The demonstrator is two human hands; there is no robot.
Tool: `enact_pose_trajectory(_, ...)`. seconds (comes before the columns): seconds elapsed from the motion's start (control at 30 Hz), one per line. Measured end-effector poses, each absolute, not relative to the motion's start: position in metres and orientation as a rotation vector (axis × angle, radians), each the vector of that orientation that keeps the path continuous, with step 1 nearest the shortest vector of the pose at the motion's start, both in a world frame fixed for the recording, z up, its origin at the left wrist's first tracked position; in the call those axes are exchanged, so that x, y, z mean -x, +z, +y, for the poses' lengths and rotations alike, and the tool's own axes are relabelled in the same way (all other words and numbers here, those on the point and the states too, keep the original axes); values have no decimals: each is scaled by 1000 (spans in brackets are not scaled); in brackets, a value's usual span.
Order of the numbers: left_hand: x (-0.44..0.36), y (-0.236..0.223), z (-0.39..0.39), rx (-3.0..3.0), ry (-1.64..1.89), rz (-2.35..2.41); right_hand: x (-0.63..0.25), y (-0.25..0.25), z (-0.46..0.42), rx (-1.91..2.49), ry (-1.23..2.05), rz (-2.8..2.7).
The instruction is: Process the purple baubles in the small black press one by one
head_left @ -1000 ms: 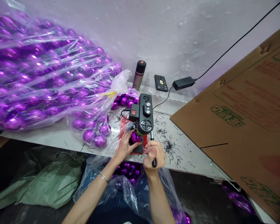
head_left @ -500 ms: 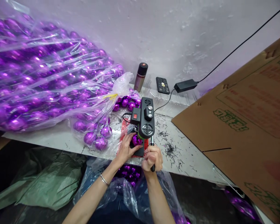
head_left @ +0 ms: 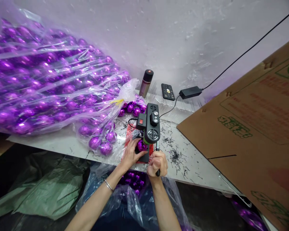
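My left hand grips a shiny purple bauble under the front end of a black bench machine. Its fingers curl round the bauble's left side, with the thumb at the near side. My right hand is wrapped round the black-ended metal lever at the machine's right. A small box with a red switch sits on the machine's left side. Under the machine lies a red sheet. The top of the bauble is hidden by the machine.
A big clear bag of purple baubles fills the left, with loose baubles near its mouth. Black scraps litter the table. Behind are a spray can, phone and power adapter. A cardboard box leans at right.
The view has shifted slightly, so the scene sits a little lower. Both hands keep their hold on the bauble and the lever, with no clear movement.
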State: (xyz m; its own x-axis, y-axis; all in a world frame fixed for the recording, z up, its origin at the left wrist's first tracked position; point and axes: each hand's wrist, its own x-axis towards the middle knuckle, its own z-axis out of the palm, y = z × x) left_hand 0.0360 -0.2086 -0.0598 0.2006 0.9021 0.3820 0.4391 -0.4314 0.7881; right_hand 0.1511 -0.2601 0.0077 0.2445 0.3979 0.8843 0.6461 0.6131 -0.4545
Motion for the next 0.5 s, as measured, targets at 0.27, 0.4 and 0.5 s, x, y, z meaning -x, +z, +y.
enact_pose_trajectory(0.27, -36, -60, -207, -1980, 1184, 1232, -151, 8, -258, 971, -254, -1379)
enact_pose_trajectory(0.4, -37, -61, -208, -1951, 1182, 1230, -154, 2, -257, 957, -268, -1457)
enact_pose_trajectory(0.5, -37, -61, -207, -1948, 1191, 1211, -153, 4, -259, 956, -273, -1484)
